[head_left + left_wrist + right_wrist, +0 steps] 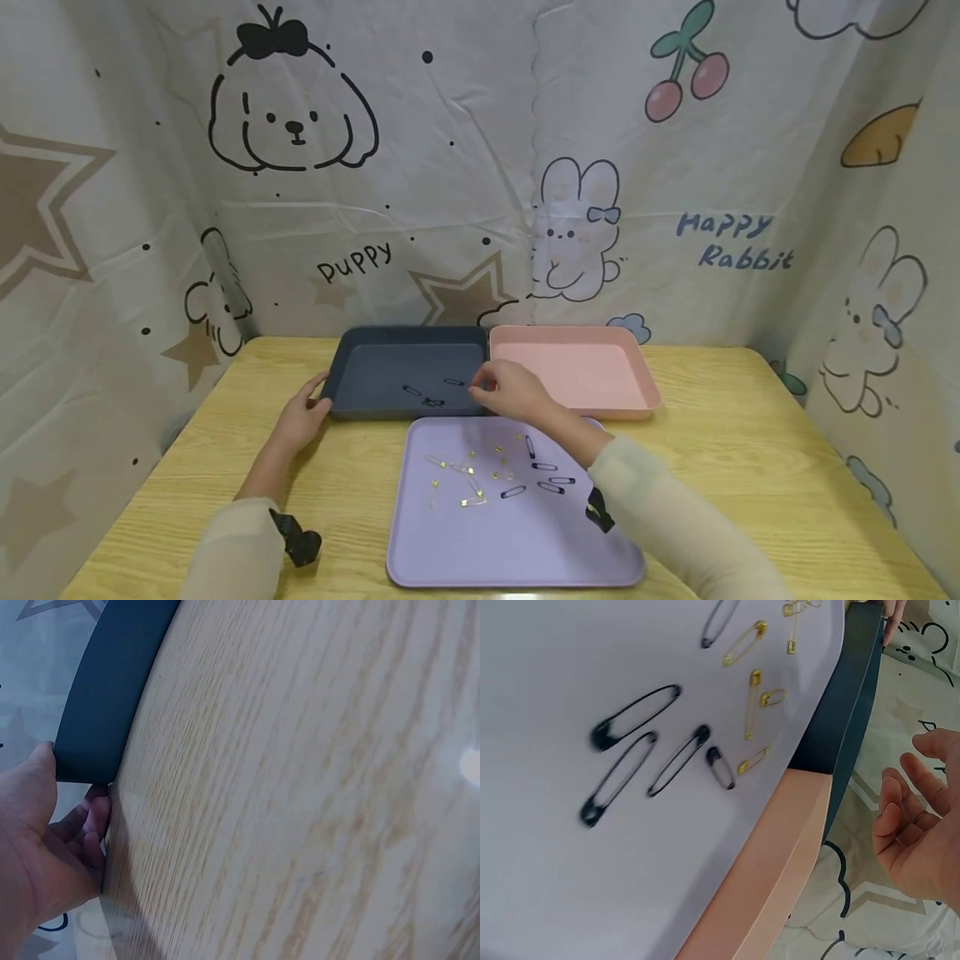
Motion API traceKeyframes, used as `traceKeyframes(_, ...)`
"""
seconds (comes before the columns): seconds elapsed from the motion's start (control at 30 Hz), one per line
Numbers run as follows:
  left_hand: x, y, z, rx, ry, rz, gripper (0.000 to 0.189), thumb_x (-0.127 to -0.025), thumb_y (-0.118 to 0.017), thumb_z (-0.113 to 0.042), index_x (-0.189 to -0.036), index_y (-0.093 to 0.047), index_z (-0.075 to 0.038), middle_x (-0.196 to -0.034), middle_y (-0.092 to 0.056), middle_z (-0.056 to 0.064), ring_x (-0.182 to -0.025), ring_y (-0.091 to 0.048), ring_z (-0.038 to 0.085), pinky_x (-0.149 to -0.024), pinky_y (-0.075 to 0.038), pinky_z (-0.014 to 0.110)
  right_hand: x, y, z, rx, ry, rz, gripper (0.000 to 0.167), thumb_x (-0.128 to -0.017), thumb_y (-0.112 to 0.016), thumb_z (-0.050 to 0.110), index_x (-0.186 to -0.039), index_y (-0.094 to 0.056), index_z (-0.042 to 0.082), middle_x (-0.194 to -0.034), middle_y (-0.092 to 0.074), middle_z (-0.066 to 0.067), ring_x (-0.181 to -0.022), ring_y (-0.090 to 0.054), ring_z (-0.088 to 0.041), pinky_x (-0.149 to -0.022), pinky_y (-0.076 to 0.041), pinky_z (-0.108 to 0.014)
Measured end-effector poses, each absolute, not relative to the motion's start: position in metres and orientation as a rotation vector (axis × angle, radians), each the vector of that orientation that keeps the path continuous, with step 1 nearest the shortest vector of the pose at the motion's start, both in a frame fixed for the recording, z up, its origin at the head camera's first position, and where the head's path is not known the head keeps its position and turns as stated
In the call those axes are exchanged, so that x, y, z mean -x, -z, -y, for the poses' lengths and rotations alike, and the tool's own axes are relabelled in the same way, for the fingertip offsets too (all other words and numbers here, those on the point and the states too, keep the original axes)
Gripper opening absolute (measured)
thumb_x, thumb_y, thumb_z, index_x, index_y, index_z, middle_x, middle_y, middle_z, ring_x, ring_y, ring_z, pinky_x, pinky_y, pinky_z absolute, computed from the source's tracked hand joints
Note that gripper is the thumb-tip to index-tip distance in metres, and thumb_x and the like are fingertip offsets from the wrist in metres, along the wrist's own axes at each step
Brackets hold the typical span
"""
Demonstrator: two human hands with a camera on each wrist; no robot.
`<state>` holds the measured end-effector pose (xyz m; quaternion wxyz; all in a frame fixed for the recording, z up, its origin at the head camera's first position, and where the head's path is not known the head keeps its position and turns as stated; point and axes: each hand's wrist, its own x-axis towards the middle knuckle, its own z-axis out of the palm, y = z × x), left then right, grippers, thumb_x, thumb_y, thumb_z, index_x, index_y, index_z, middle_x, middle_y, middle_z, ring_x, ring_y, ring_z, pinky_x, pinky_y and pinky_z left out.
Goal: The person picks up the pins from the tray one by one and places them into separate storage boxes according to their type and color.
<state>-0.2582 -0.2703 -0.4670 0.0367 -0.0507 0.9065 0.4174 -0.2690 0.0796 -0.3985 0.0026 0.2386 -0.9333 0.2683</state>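
My left hand (302,414) grips the left end of the dark blue tray (360,412); in the left wrist view its fingers meet the tray's corner at rim and base. Over the dark tray's right edge, beside the pink tray (577,414), hovers my right hand (516,392), fingers loosely bent with nothing between them in the right wrist view. Several black safety pins lie in the dark tray, one safety pin (453,382) just left of the right fingertips. On the lilac tray (517,558) are several black safety pins (679,761) and, to their left, several gold safety pins (474,502).
The two deeper trays stand side by side at the back of the wooden table (720,467), against a printed curtain (450,167). In front of them lies the lilac tray, under my right forearm. A black wrist mount (300,542) sits on each sleeve.
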Motion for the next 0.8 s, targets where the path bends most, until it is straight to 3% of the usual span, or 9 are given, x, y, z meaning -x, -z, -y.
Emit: traceKeyframes(0.8, 0.256, 0.465, 0.27, 0.158, -1.289, -2.785, 0.055, -0.099, -0.038, -0.02, -0.15, -0.018, -0.014, -0.131, -0.043, 0.031, -0.104, -0.046, 0.033, -0.075, -0.04, 0.032, 0.233, 0.429, -0.158, -0.68, -0.882, 3.014, 0.005, -0.084, -0.065, 0.023, -0.084, -0.067, 0.019, -0.073, -0.054, 0.008, -0.067, -0.047, -0.008, -0.06, -0.039, -0.022)
